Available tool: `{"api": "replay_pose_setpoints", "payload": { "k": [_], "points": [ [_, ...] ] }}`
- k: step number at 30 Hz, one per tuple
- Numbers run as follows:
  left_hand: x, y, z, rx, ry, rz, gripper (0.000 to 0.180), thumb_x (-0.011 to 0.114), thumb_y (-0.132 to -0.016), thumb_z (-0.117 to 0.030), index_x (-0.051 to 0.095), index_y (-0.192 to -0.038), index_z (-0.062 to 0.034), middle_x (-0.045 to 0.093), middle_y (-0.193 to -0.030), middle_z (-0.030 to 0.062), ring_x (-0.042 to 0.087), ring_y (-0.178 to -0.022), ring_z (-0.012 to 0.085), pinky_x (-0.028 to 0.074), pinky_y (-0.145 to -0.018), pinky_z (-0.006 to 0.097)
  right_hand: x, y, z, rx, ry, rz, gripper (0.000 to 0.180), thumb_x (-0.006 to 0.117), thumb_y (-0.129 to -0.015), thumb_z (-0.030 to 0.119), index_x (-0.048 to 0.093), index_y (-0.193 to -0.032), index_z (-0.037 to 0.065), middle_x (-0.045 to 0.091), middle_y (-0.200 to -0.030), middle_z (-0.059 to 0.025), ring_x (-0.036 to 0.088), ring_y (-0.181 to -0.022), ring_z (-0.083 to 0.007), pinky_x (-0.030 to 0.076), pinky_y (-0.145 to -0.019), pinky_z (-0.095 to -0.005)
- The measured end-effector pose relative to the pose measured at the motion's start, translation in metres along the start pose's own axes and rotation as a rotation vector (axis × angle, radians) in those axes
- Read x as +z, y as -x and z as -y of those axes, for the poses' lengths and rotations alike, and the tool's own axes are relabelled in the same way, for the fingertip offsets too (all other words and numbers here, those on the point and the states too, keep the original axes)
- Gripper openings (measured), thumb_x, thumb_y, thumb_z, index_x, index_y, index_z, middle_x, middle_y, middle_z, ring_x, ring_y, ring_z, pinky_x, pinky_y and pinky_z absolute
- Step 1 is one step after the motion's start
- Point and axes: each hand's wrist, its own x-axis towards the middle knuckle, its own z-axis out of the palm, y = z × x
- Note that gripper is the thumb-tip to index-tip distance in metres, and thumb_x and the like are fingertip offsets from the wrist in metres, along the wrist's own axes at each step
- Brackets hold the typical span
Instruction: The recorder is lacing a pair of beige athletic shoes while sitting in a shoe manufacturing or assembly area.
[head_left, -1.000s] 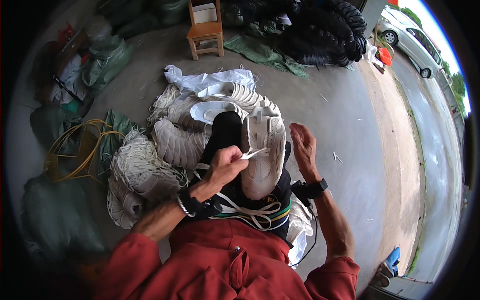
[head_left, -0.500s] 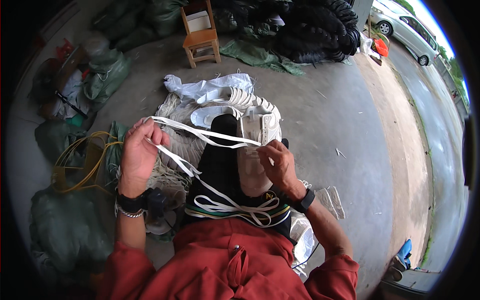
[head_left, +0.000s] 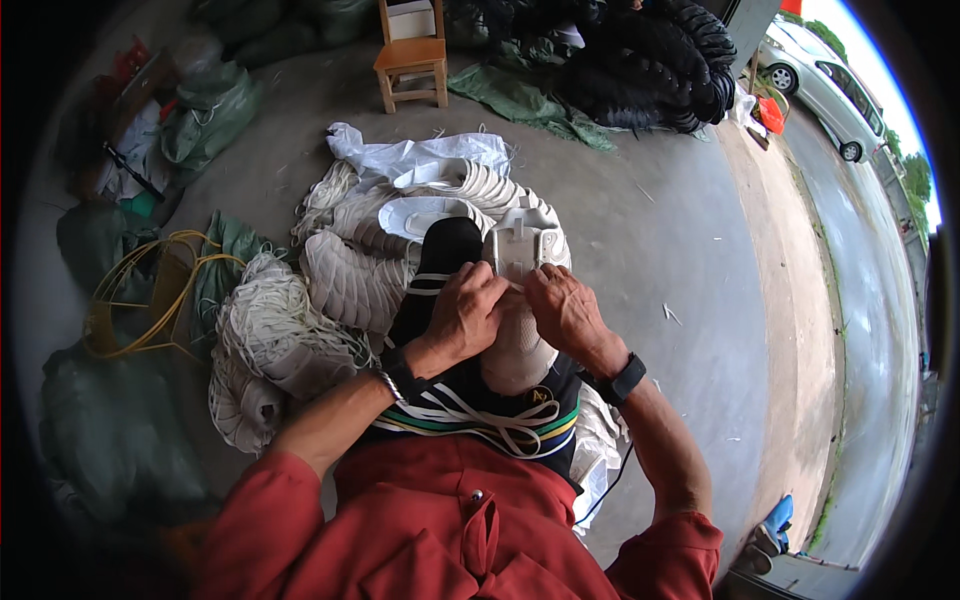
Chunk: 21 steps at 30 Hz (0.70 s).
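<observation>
A beige shoe upper (head_left: 515,355) lies across my lap, its toe toward me and its lace holes away from me. My left hand (head_left: 465,308) is closed at the left row of holes, fingertips pinching a white shoelace (head_left: 520,428). Pressed close beside it, my right hand (head_left: 566,308) pinches at the right row of holes, also on the lace. Loose loops of that lace lie over my dark striped clothing, below the toe. My fingers hide the lace's exact path through the holes.
Stacked pale shoe uppers (head_left: 350,280) and a bundle of white laces (head_left: 275,310) lie to the left on the floor. A white sheet (head_left: 420,155) is beyond. Further off stand a wooden chair (head_left: 412,62), black bundles (head_left: 645,75) and green sacks (head_left: 210,115).
My left hand has come from the far left, where it held the lace stretched out, to the shoe upper. My right hand has moved slightly and stays at the holes.
</observation>
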Motion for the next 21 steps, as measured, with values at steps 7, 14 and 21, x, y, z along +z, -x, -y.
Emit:
{"api": "replay_pose_setpoints", "payload": {
  "k": [7,14,21],
  "points": [
    [0.004,-0.005,0.009,-0.051,0.069,0.034,0.013,0.063,-0.069,-0.004,0.054,-0.078,-0.0022,0.046,-0.082,0.0117,0.048,-0.080,0.0295,0.041,-0.070,0.038,-0.001,0.004,0.001,-0.053,-0.052,0.052,0.009,0.052,-0.068,-0.002,0.046,-0.074,0.000,0.046,-0.072,-0.0149,0.049,-0.073,-0.0325,0.042,-0.065,-0.0395],
    [0.012,-0.005,0.030,-0.067,0.309,0.118,0.014,0.065,-0.067,0.000,0.053,-0.074,-0.0028,0.046,-0.083,0.0105,0.048,-0.082,0.0272,0.040,-0.072,0.034,-0.004,0.004,0.002,-0.053,-0.048,0.086,0.011,0.053,-0.068,-0.001,0.047,-0.077,0.000,0.048,-0.075,-0.0164,0.049,-0.074,-0.0323,0.042,-0.067,-0.0389],
    [0.007,-0.001,0.022,-0.072,0.247,0.088,0.016,0.061,-0.066,0.004,0.052,-0.078,-0.0025,0.045,-0.085,0.0109,0.048,-0.084,0.0280,0.040,-0.074,0.034,0.005,0.002,0.003,0.065,-0.110,-0.083,0.009,0.055,-0.070,0.001,0.049,-0.077,0.003,0.049,-0.070,-0.0121,0.051,-0.069,-0.0323,0.043,-0.061,-0.0393]
  ]
}}
